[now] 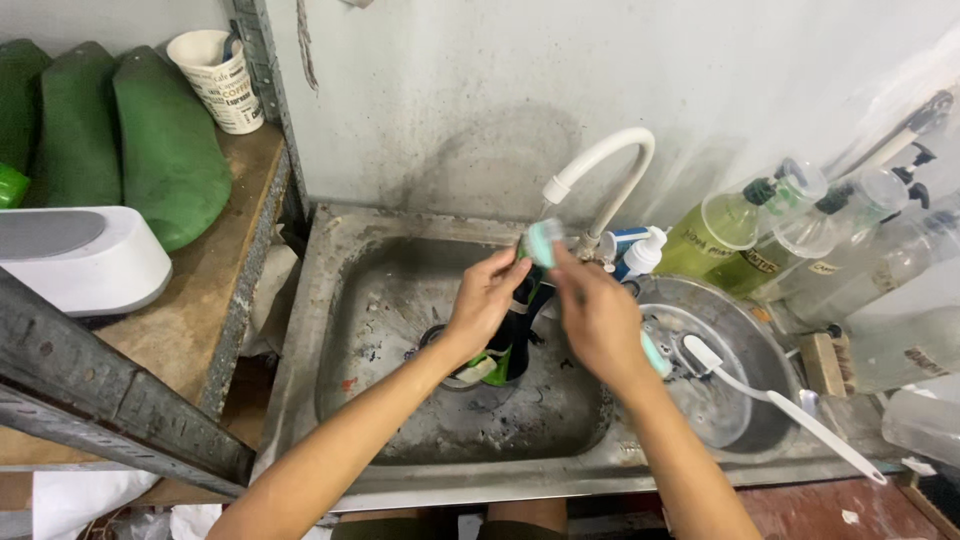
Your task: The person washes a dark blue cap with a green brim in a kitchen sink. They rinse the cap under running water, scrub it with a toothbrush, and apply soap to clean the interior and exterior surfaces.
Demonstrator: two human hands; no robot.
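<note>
Hands meet over the steel sink [400, 440], under the white tap [600, 165]: left hand [487, 300] grips a dark shoe [517, 335]; right hand [597, 315], at three o'clock of it, clasps a mint-green brush [544, 242].

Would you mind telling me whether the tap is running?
Cannot tell. No stream shows below the white tap; both hands hold a brush right under its spout.

1. Between your hands you see a pale mint-green cap [545, 241] above a dark, near-black bottle [519, 330].
2. Your sink [400, 260] is grey, dark-stained.
3. Centre frame, the tap [610, 160] is white.
4. Upper left, three green shoe forms [165, 150].
5. Right, yellow-green liquid in a spray bottle [715, 245].
</note>
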